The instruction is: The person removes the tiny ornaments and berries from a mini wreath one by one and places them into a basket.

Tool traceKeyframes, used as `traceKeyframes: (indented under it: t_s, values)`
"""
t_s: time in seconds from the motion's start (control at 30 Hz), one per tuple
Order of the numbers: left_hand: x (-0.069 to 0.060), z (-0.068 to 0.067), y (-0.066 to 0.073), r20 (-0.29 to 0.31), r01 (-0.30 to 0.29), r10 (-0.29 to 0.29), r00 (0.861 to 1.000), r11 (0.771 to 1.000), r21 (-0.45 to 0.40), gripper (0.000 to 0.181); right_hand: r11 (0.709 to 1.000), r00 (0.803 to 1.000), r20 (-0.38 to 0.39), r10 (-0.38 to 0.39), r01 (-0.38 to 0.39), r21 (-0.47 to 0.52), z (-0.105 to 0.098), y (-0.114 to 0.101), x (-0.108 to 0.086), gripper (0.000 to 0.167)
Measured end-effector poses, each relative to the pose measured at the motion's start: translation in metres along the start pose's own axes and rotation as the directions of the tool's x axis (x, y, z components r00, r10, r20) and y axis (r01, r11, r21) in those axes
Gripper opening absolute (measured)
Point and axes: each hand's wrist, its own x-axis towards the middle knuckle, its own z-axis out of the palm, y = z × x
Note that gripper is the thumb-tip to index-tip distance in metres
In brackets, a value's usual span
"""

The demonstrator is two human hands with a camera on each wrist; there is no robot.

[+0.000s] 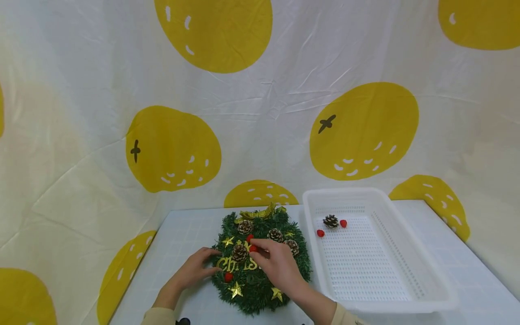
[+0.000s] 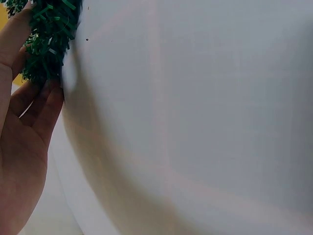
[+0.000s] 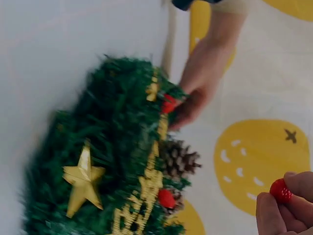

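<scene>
A green tinsel wreath lies on the table, bearing gold lettering, gold stars, several pine cones and a gold bow. My left hand grips its left edge; the left wrist view has thumb and fingers around the tinsel. Between thumb and fingertips, my right hand pinches a red berry. In the head view that berry is over the wreath's middle, beside a pine cone. Other red berries sit on the wreath; the right hand hides part of the lettering.
Right of the wreath stands a white perforated basket with raised walls. Inside are a pine cone and two red berries. A white cloth with yellow fruit prints hangs behind the table.
</scene>
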Motion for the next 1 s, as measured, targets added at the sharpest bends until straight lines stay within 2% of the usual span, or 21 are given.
traceKeyframes:
  t_s: [0.37,0.7,1.0]
  values:
    - [-0.001,0.000,0.000,0.003,-0.003,0.003,1.000,1.000,-0.003,0.051,0.994,0.994,-0.096,-0.051,0.041,-0.103,-0.026,-0.020,0.022,0.031]
    - [-0.001,-0.001,0.002,0.001,-0.005,0.005,1.000,1.000,-0.008,0.052,0.995,0.983,-0.176,0.047,-0.063,-0.084,-0.061,-0.019,0.046,0.032]
    - [0.000,0.000,0.001,0.005,-0.009,0.009,1.000,1.000,0.001,0.051,0.981,0.966,-0.238,0.098,-0.134,-0.140,-0.092,0.002,0.064,0.031]
